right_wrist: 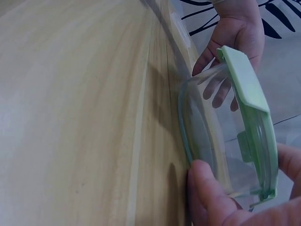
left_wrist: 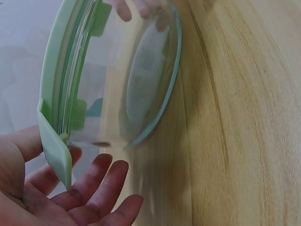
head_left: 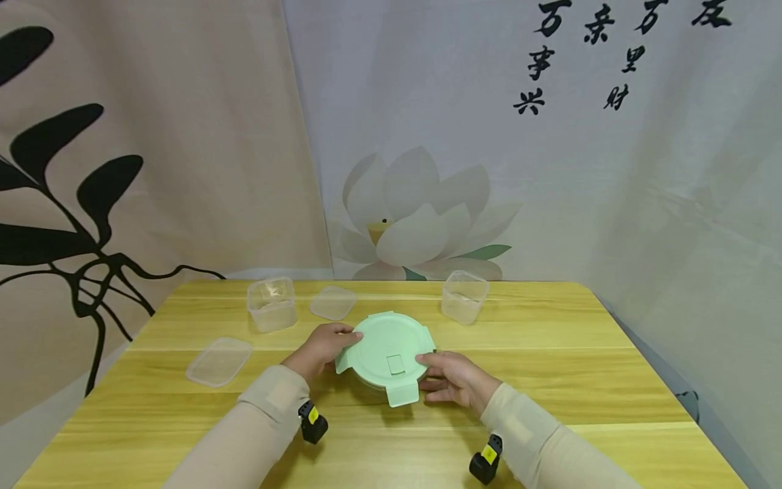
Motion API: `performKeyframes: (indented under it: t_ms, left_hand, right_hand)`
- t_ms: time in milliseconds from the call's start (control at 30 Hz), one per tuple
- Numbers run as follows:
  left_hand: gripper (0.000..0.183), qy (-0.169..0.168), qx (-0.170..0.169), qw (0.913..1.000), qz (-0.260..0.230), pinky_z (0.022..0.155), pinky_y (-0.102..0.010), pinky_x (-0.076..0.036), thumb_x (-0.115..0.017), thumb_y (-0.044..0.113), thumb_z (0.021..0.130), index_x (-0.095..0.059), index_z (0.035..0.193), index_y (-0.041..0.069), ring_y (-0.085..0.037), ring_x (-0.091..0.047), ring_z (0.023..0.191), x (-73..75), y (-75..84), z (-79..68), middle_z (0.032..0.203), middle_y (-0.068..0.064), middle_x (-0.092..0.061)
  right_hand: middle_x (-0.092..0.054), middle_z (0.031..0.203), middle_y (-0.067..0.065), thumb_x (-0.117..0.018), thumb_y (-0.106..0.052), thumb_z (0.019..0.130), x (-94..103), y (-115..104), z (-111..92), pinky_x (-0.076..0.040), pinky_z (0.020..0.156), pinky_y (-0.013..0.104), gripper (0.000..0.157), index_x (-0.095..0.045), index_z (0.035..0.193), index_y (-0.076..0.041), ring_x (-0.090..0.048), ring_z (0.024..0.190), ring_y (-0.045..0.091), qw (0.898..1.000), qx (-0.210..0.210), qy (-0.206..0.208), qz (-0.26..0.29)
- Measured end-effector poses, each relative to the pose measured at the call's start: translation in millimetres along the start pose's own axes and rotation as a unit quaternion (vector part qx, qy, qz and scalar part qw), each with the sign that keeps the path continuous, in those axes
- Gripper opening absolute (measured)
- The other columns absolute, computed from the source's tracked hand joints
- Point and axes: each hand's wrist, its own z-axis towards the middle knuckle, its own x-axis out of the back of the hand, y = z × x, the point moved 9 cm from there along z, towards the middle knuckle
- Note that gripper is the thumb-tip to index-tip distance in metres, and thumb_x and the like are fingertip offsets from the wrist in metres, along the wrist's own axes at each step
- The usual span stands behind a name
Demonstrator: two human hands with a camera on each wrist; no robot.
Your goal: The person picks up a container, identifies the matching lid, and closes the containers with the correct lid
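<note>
A round clear glass food container (left_wrist: 113,89) with a mint-green snap lid (head_left: 391,339) is in front of me, close over the wooden table (head_left: 550,407). My left hand (head_left: 326,346) holds its left side, thumb on the lid's edge and fingers below the lid by a side flap (left_wrist: 55,146). On the opposite side my right hand (head_left: 455,380) grips it, thumb on the lid and fingertips (right_wrist: 202,172) against the glass near the base. The front flap (head_left: 402,394) of the lid angles outward. Through the glass, no contents show.
Behind the left hand stands a clear plastic box (head_left: 271,316), with a flat translucent lid (head_left: 332,303) beside it. Another such lid (head_left: 218,362) lies at the left. A second clear box (head_left: 464,302) stands toward the back right. A printed curtain (head_left: 611,204) hangs behind the table.
</note>
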Motion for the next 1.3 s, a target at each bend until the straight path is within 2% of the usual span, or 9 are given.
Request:
performKeyframes:
  t_ms: [167, 433, 767, 933, 1100, 1300]
  left_hand:
    - [0.039, 0.0, -0.001, 0.9999, -0.01, 0.068, -0.031, -0.053, -0.059, 0.023, 0.097, -0.057, 0.125, -0.005, -0.021, -0.061, 0.085, -1.6, -1.4, -1.3, 0.112, -0.017, -0.061]
    - [0.038, -0.013, -0.005, 0.9997, -0.021, 0.068, -0.032, -0.053, -0.062, 0.018, 0.095, -0.057, 0.127, -0.001, -0.02, -0.062, 0.083, -4.8, -3.7, -1.6, 0.109, -0.015, -0.062]
    - [0.044, -0.046, -0.003, 0.9989, -0.004, 0.071, -0.032, -0.052, -0.062, 0.018, 0.095, -0.053, 0.134, 0.0, -0.019, -0.062, 0.087, -7.2, -2.1, 1.0, 0.116, -0.015, -0.062]
    - [0.044, -0.057, -0.005, 0.9983, 0.009, 0.074, -0.032, -0.051, -0.061, 0.019, 0.096, -0.052, 0.135, 0.0, -0.02, -0.061, 0.091, -8.8, 1.2, 2.5, 0.119, -0.015, -0.061]
    - [0.047, -0.067, -0.007, 0.9975, 0.022, 0.081, -0.037, -0.052, -0.062, 0.019, 0.096, -0.051, 0.137, 0.0, -0.022, -0.061, 0.098, -10.2, 2.2, 4.7, 0.124, -0.015, -0.059]
    - [0.051, -0.075, -0.006, 0.9968, 0.029, 0.092, -0.047, -0.049, -0.062, 0.02, 0.095, -0.047, 0.14, 0.001, -0.031, -0.057, 0.114, -11.2, 0.9, 7.3, 0.136, -0.021, -0.051]
  right_hand:
    - [-0.065, 0.09, 0.005, -0.063, -0.027, 0.092, 0.0, 0, 1, -0.056, 0.069, 0.035, 0.026, -0.056, 0.104, -0.005, -0.062, 0.083, 0.021, 1.0, -0.001, -0.008, -0.005]
    - [-0.067, 0.089, 0.004, -0.063, -0.026, 0.09, 9.1, -5, 8, -0.054, 0.074, 0.035, 0.029, -0.059, 0.108, -0.003, -0.061, 0.086, 0.022, 1.0, -0.001, -0.009, -0.018]
    - [-0.067, 0.103, 0.008, -0.06, -0.026, 0.092, 24.0, -14, 16, -0.05, 0.091, 0.049, 0.043, -0.052, 0.123, 0.002, -0.061, 0.097, 0.024, 0.999, 0.0, 0.009, -0.031]
    - [-0.068, 0.106, 0.007, -0.059, -0.026, 0.093, 29.0, -17, 23, -0.052, 0.087, 0.043, 0.043, -0.051, 0.125, 0.001, -0.062, 0.094, 0.021, 0.999, -0.001, 0.007, -0.041]
    - [-0.068, 0.096, 0.004, -0.059, -0.026, 0.093, 27.1, -19, 29, -0.054, 0.075, 0.035, 0.037, -0.054, 0.12, -0.001, -0.063, 0.085, 0.019, 0.998, -0.005, -0.006, -0.061]
    - [-0.064, 0.09, 0.004, -0.059, -0.026, 0.093, 22.7, -22, 31, -0.054, 0.074, 0.036, 0.033, -0.057, 0.116, -0.002, -0.06, 0.083, 0.02, 0.995, -0.008, -0.02, -0.102]
